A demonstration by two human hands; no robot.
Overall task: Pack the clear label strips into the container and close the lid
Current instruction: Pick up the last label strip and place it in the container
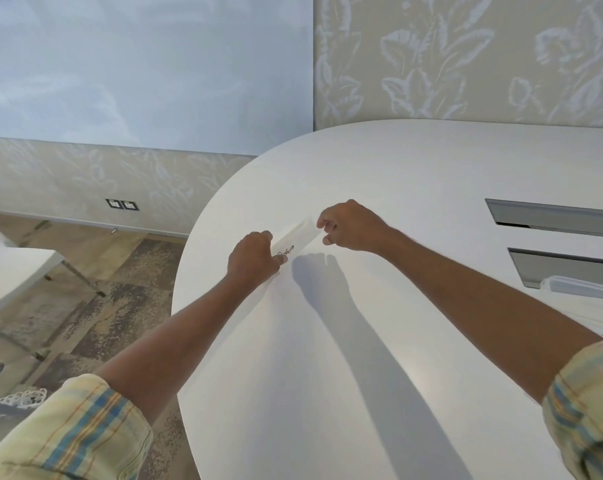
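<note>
A clear label strip (298, 239) with black handwriting lies slanted on the white table (379, 174), near its rounded left end. My left hand (253, 258) pinches the strip's lower left end between thumb and fingers. At the strip's upper right end is my right hand (350, 226), fingers curled and touching it. A clear plastic container (584, 287) shows only in part at the right edge of the table.
Two grey recessed slots (552, 218) are set into the table top at the right. The table's curved edge (182, 271) drops to a patterned floor on the left, where a white chair (13, 271) stands. A patterned wall is behind.
</note>
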